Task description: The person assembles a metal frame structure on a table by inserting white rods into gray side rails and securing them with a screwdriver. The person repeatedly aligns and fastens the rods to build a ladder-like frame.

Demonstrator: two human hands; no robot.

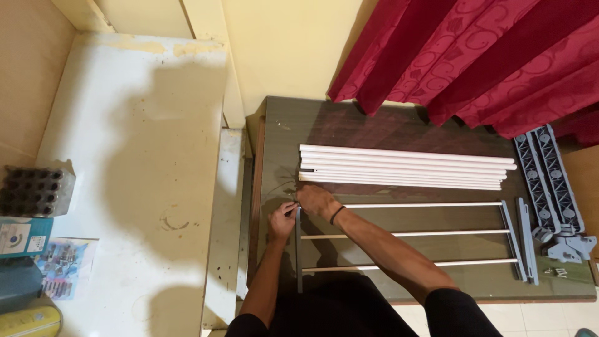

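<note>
Left hand [282,219] and right hand [314,200] closed on grey bar [299,249] top end — white rods [402,167] stacked beyond on counter [374,128].

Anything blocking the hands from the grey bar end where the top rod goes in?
Nothing visible. Left hand and right hand are already on the top end of the grey bar, at the top white rod. The loose rod bundle lies apart, above.

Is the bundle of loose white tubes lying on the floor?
No, the loose white tubes lie side by side on the dark table, just beyond the person's hands and below the red curtain.
</note>
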